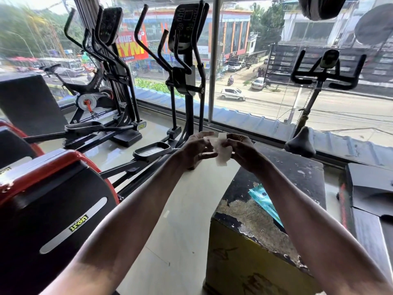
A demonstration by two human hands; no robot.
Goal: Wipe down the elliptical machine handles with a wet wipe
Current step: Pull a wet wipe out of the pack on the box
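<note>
A small white wet wipe (221, 149) hangs folded between both hands at mid-frame. My left hand (196, 149) pinches its left edge and my right hand (240, 151) pinches its right edge. Ahead stands a black elliptical machine (187, 67) with long curved handles (146, 45) and a dark console. A second elliptical (110, 52) stands to its left. Both machines are beyond arm's reach of the hands.
A worn black-topped yellow box (265, 220) sits at the right, with a blue wet-wipe packet (263, 199) on it. A red and black machine housing (49, 199) fills the lower left. A spin bike (319, 81) stands at the right by the window.
</note>
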